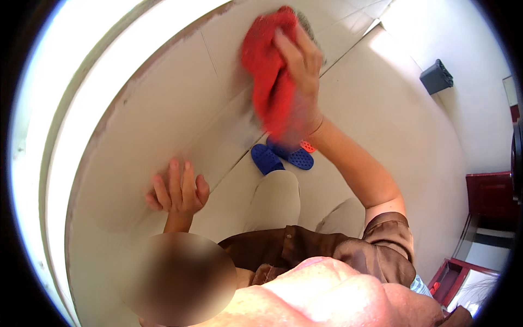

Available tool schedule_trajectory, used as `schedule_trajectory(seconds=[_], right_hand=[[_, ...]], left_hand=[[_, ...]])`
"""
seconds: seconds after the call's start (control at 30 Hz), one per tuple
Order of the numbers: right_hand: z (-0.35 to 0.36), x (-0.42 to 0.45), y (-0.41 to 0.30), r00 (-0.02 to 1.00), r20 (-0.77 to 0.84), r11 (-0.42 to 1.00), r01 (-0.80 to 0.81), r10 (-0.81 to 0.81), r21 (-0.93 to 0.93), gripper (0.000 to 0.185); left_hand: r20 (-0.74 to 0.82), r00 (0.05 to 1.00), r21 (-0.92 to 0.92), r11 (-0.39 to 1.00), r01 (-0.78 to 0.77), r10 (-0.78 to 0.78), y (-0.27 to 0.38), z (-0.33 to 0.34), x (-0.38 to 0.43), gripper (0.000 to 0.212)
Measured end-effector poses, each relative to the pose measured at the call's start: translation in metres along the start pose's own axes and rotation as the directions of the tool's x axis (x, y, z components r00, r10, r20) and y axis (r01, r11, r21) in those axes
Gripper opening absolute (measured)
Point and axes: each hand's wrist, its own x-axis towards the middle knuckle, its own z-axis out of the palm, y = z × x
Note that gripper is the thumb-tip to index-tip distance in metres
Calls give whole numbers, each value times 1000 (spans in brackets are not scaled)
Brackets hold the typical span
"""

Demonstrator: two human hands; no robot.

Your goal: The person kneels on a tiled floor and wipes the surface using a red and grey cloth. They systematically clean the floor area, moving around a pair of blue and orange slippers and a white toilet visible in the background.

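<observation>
My right hand (304,67) grips a bunched red cloth (267,53) against the cream tiled wall (163,118), high in the view. Both the cloth and the hand are blurred. Something grey, partly hidden, shows just behind the cloth's upper edge. Lower and to the left, my left hand (179,188) rests its spread fingers on or close to the same glossy tiles and holds nothing. Thin joint lines run across the wall.
Blue slippers (267,159) and part of an orange-red one (308,146) are on the tiled floor (388,106) by my knees. A dark waste bin (436,77) stands at the upper right. Dark red furniture (488,196) is at the right. A bright window frame (77,135) borders the wall's left edge.
</observation>
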Motion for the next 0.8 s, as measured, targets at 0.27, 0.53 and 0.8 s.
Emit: schedule_trajectory(seconds=[0.27, 0.53, 0.8], right_hand=[[-12, 50, 149, 704, 97, 704, -709, 703, 44, 36], [24, -6, 52, 978, -101, 977, 194, -185, 88, 37], [34, 12, 266, 904, -297, 949, -270, 309, 163, 55]], left_hand=[[-62, 997, -14, 999, -49, 48, 5, 5, 3, 38], [23, 1000, 142, 990, -13, 10, 4, 9, -1, 45], [92, 983, 123, 981, 149, -161, 31, 4, 36, 48]])
